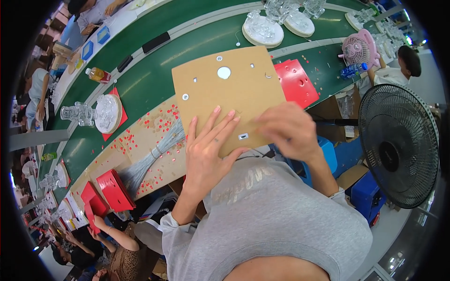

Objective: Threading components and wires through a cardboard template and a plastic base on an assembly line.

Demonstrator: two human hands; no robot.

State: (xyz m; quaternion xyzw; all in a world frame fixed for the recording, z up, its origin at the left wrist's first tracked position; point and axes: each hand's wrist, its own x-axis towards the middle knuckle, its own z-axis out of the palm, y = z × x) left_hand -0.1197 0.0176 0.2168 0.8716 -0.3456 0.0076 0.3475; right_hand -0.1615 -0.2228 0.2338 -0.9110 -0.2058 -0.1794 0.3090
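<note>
A tan cardboard panel (211, 77) with a large round hole, smaller slots and ringed holes lies in front of me, its near edge close to my body. My left hand (206, 145) rests flat on its lower left part, fingers stretched out and thumb along the near edge. Over the lower right part is my right hand (290, 131), its fingers bent and smeared by motion, so I cannot tell whether it holds anything. A red sheet with holes (297, 84) sticks out from behind the panel's right side.
A bundle of grey wires (157, 152) lies left among scattered red and tan discs. Clear plastic parts sit on round white bases (260, 35) along the green conveyor (201, 40). A black fan (398, 145) and a pink fan (360, 49) stand right. Other people work nearby.
</note>
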